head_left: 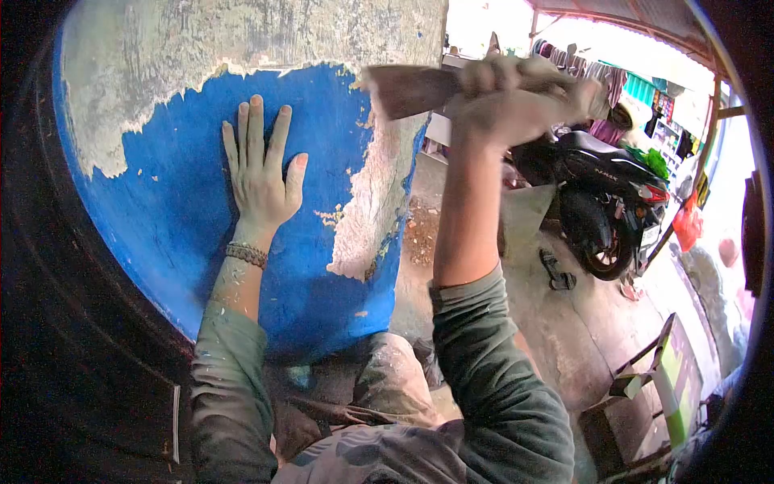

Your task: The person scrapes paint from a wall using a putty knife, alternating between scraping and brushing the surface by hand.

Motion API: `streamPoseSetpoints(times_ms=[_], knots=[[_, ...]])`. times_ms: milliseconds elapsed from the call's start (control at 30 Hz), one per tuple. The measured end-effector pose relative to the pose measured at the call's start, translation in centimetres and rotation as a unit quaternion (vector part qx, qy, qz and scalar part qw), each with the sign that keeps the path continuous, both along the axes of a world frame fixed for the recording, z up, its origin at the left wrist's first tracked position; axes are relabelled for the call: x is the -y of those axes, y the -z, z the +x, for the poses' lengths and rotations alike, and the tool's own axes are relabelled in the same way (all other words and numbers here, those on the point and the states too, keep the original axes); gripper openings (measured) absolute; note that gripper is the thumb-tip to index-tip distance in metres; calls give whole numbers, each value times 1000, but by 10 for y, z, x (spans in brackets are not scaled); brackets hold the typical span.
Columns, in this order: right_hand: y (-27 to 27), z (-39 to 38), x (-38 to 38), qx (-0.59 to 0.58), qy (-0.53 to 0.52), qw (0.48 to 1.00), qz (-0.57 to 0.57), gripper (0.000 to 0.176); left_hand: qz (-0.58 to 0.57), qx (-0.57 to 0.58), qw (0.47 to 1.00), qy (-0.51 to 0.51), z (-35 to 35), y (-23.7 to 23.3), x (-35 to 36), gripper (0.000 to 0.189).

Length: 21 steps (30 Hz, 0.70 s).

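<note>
Blue paint [177, 210], on a large panel [89, 202] filling the view from 8 o'clock round to 12 o'clock; incomplete coat, with torn, ragged borders.

Condition, bare parts: a broad grey, mottled upper area [201, 36], from 10 to 12 o'clock, and a rough pale strip [359, 234] running down from 12 o'clock to near the centre of view. Both show the blue already off; flecks and thin ridges line their borders.

Condition, coated parts: the middle and the lower end, toward 7 o'clock, mostly whole, with small chips. Judged by eye, the blue covers more than half of the visible face, so the stripping looks partial, well short of complete.

Tool: one broad-bladed scraper [413, 91], dark and blurred by motion, just past 12 o'clock, its blade pointing to 9 o'clock across the upper right edge of the panel. Contact with the surface: cannot be told.

Right hand [508, 105]: between 1 and 2 o'clock, fist closed round the scraper's handle, blurred; forearm nearly upright, sleeve bunched below it.

Left hand [264, 184]: at 10 o'clock, empty, palm down on the blue, fingers spread and pointing to 12 o'clock, thumb out toward 1 o'clock. Braided bracelet [246, 254] at the wrist; pale flecks on the forearm.

Surroundings: crumbled debris [422, 232] on the floor just off centre, toward 2 o'clock; parked motorcycle [601, 173] between 2 and 3 o'clock; sandal [555, 270] between 3 and 4 o'clock.
</note>
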State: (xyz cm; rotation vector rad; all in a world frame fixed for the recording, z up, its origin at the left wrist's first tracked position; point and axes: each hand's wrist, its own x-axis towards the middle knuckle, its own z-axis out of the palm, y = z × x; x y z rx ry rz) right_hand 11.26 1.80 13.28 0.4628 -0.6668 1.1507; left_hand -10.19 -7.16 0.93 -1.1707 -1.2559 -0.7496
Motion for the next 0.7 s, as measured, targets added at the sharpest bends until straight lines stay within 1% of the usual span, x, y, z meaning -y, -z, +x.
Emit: streamPoseSetpoints(times_ms=[33,67,100,167,233,300,367,433,467,500,567,600,667,700], knots=[[2,-8,2,21,-1,1000,-16,65,-1,-1,1000,7,0,0,0,56],[6,-8,5,31,-29,999,-1,65,1,-3,1000,14,0,-1,0,56],[10,0,5,31,-28,999,-2,65,-1,-3,1000,15,0,0,0,56],[12,21,-3,-48,-42,995,80,67,1,-2,1000,9,0,-1,0,57],[11,19,-7,-59,-51,995,59,70,3,-1,1000,12,1,-2,0,57],[11,6,-6,-8,57,997,48,69,3,-1,1000,14,1,-3,0,57],[11,15,-3,-15,73,996,39,68,5,-4,1000,16,1,-1,0,57],[11,31,0,-72,-69,994,38,68,5,-3,1000,14,1,-1,0,57],[8,20,1,-55,19,998,-20,69,3,0,1000,11,1,-1,0,57],[7,2,0,-36,68,996,-40,68,1,1,1000,10,2,0,1,57],[8,5,-3,-23,30,999,-7,69,1,-2,1000,9,1,-1,0,57],[10,12,-4,-23,31,999,-9,69,-1,-2,1000,10,1,0,0,57],[13,27,-7,-33,-72,997,21,69,7,-9,1000,16,-1,-1,-1,57],[13,18,-8,-32,-73,997,21,69,7,-8,1000,15,-1,-2,-1,57]])
